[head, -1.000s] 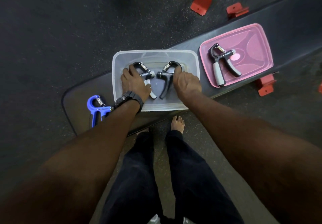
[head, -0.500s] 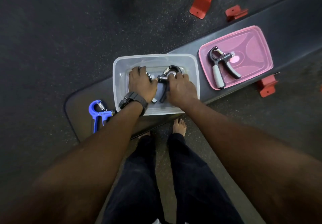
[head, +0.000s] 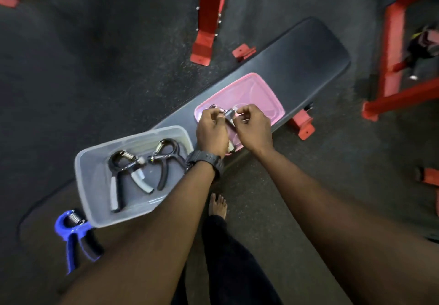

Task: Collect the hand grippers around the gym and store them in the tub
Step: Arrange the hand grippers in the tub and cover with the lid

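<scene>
Pink lid [head: 261,95]: under both hands, on bench [head: 308,50].
Left hand [head: 211,131]: closed on grey hand gripper [head: 229,114] (mostly hidden).
Right hand [head: 253,126]: pinched same gripper's top.
Clear tub [head: 95,186]: left of grip, held two black grippers [head: 142,169].
Blue gripper [head: 73,236]: further left, outside tub.

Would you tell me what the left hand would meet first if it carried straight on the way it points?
Probably the hand gripper it already touches, then the pink lid under it; depth is unclear.
</scene>
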